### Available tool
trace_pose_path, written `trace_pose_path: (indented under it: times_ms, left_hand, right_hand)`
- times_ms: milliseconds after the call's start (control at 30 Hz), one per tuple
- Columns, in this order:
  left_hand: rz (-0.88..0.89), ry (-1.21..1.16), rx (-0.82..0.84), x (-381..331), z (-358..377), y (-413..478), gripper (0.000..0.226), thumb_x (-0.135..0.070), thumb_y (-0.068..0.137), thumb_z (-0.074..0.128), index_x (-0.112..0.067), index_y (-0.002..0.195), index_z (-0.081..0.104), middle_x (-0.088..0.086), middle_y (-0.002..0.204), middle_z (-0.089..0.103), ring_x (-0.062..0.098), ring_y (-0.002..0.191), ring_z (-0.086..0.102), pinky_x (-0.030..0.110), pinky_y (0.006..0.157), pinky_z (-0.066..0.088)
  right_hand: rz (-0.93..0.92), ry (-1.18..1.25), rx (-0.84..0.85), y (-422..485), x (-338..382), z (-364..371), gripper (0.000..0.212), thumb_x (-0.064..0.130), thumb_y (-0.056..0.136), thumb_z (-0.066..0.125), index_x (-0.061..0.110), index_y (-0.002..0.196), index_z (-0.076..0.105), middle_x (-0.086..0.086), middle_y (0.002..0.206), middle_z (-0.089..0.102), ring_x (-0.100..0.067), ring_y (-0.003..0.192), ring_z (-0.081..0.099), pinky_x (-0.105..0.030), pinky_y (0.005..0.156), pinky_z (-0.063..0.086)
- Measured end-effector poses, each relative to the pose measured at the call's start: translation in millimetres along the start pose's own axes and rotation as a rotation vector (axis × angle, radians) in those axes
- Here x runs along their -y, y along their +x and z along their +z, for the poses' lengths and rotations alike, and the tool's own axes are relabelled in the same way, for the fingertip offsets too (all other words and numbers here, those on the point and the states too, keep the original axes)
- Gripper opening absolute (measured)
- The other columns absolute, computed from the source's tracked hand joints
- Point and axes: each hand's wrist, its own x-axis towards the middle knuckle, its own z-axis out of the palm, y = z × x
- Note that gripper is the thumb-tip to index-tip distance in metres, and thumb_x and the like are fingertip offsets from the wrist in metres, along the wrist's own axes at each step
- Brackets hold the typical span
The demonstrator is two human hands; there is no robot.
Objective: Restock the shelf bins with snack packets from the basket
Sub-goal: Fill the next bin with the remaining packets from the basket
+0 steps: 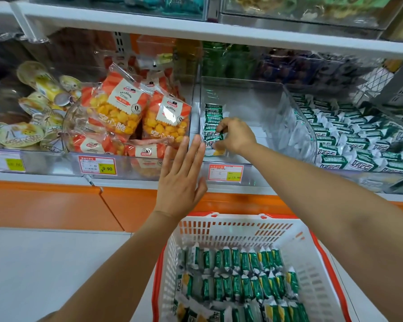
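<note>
A white basket with a red rim (242, 225) stands below the shelf, holding several green-and-white snack packets (237, 270) in rows. In the clear middle shelf bin (254, 96), a short column of the same green packets (213, 122) lies along the left wall. My right hand (235, 134) reaches into that bin and pinches a packet at the column's near end. My left hand (180, 180) is held flat with straight fingers in front of the bin's left front corner, holding nothing.
Orange "Hollow Crisp" bags (126, 112) fill the bin to the left, with round yellow-lidded cups (33, 126) beyond. The bin to the right (358, 140) is piled with green-and-white packets. Price tags (225, 173) line the shelf edge. An upper shelf (196, 33) overhangs.
</note>
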Motion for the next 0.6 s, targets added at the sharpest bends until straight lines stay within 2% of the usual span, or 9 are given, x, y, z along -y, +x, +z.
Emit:
trace_pose_path:
  times_ms: [200, 333, 400, 467, 600]
  left_hand:
    - [-0.041, 0.026, 0.079, -7, -12, -1, 0.071, -0.031, 0.094, 0.042, -0.008, 0.156, 0.016, 0.008, 0.164, 0.008, 0.026, 0.152, 0.005, 0.050, 0.122, 0.008]
    - [-0.097, -0.001, 0.132, -15, -24, -1, 0.070, -0.028, 0.094, 0.040, -0.010, 0.156, 0.016, 0.008, 0.164, 0.012, 0.026, 0.152, 0.007, 0.050, 0.122, 0.011]
    - [-0.136, -0.052, 0.138, -22, -30, -5, 0.068, -0.027, 0.093, 0.039, -0.009, 0.155, 0.018, 0.009, 0.163, 0.016, 0.026, 0.152, 0.010, 0.049, 0.122, 0.012]
    - [-0.191, -0.098, 0.135, -31, -36, -16, 0.065, -0.026, 0.093, 0.039, -0.007, 0.153, 0.023, 0.011, 0.162, 0.020, 0.028, 0.151, 0.014, 0.050, 0.121, 0.015]
    - [-0.257, -0.139, 0.119, -47, -39, -54, 0.060, -0.022, 0.089, 0.041, -0.004, 0.146, 0.039, 0.017, 0.156, 0.033, 0.032, 0.146, 0.027, 0.051, 0.118, 0.020]
  right_hand:
    - [-0.030, 0.029, -0.084, -22, 5, -18, 0.033, 0.028, 0.070, 0.086, 0.025, 0.089, 0.058, 0.001, 0.103, 0.053, -0.021, 0.092, 0.060, -0.039, 0.087, 0.051]
    - [-0.106, 0.051, -0.175, -49, 10, -34, 0.019, 0.033, 0.081, 0.076, 0.022, 0.086, 0.062, 0.005, 0.085, 0.050, -0.015, 0.076, 0.052, -0.031, 0.072, 0.044]
    - [-0.148, 0.128, -0.220, -67, 15, -39, 0.018, 0.034, 0.085, 0.072, 0.020, 0.083, 0.061, 0.008, 0.072, 0.048, -0.012, 0.066, 0.048, -0.028, 0.062, 0.037]
    - [-0.201, 0.213, -0.241, -88, 18, -42, 0.017, 0.031, 0.087, 0.070, 0.018, 0.081, 0.061, 0.008, 0.062, 0.048, -0.009, 0.057, 0.046, -0.028, 0.056, 0.036]
    - [-0.281, 0.279, -0.270, -136, 16, -31, 0.012, 0.024, 0.083, 0.070, 0.019, 0.077, 0.062, 0.005, 0.059, 0.048, -0.011, 0.059, 0.045, -0.030, 0.057, 0.035]
